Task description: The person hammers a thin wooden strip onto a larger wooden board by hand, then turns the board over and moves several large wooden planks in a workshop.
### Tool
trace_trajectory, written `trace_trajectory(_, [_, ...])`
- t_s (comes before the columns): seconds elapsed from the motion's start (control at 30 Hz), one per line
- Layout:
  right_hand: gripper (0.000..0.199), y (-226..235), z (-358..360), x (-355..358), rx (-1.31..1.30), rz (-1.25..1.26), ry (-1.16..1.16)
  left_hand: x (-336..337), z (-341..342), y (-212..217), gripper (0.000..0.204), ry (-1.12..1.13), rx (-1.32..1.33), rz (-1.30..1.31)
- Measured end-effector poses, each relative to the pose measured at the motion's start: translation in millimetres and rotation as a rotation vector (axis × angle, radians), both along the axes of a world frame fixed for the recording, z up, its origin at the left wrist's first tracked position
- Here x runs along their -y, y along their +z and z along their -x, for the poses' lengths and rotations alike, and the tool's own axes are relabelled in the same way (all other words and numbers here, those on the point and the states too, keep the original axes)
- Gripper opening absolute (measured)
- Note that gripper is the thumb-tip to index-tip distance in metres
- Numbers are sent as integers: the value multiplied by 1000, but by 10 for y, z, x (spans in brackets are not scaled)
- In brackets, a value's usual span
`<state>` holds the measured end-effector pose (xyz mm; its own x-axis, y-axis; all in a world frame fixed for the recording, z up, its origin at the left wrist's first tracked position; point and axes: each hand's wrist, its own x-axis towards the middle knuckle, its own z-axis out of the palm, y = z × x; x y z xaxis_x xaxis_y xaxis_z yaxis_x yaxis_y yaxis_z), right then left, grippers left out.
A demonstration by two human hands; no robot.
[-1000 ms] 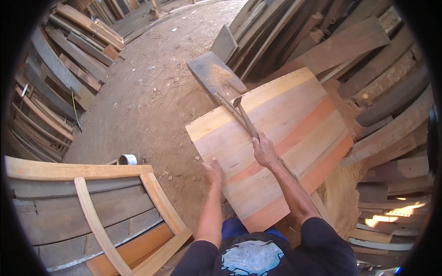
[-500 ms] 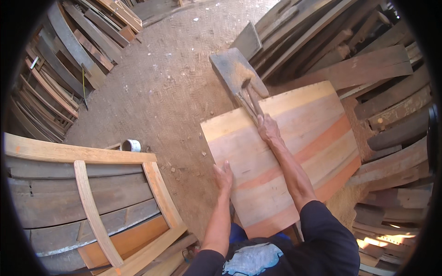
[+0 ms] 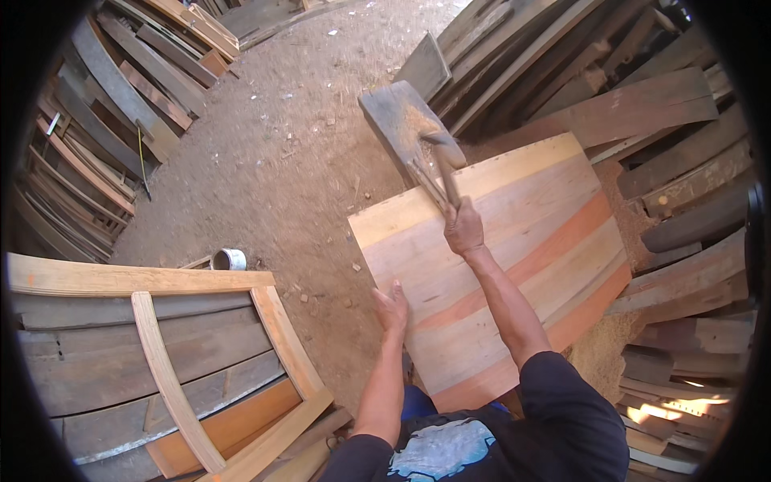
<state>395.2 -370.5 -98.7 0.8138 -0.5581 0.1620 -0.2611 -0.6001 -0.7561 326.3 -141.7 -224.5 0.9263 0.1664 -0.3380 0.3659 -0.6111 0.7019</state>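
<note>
A broad panel of striped light and reddish boards (image 3: 514,241) lies slanted in front of me. My left hand (image 3: 391,305) is closed on its left edge, thumb on the upper face and the other fingers mostly hidden. My right hand (image 3: 464,229) is wrapped round the wooden handle of a hammer (image 3: 446,169) over the panel's far edge. Its dark head is somewhat blurred and lies over a grey wooden block (image 3: 389,108) dusted with sawdust. Beside the handle, narrow pale strips (image 3: 426,183) stick out past that edge; I cannot tell what they belong to.
A curved wooden frame (image 3: 157,345) stands at the lower left, over dark boards. Behind it sits a small white can (image 3: 230,259) on the dirt floor (image 3: 273,185). Stacked timber (image 3: 683,193) crowds the right side, and curved pieces (image 3: 120,80) fill the upper left.
The hammer's head has turned, and my right hand has shifted slightly left and toward me. My left hand keeps its place on the panel edge.
</note>
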Motion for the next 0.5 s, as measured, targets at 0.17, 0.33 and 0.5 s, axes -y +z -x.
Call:
trace_trajectory(0.17, [47, 43, 379, 154, -407, -84, -41, 9, 19, -16, 89, 17, 5, -20])
trace_trajectory(0.33, [40, -49, 1650, 4, -237, -225, -68, -81, -206, -37, 91, -33, -49, 17])
trace_trajectory(0.5, [38, 4, 2918, -130, -334, -370, -267, -398, -812, 122, 77, 18, 60, 213])
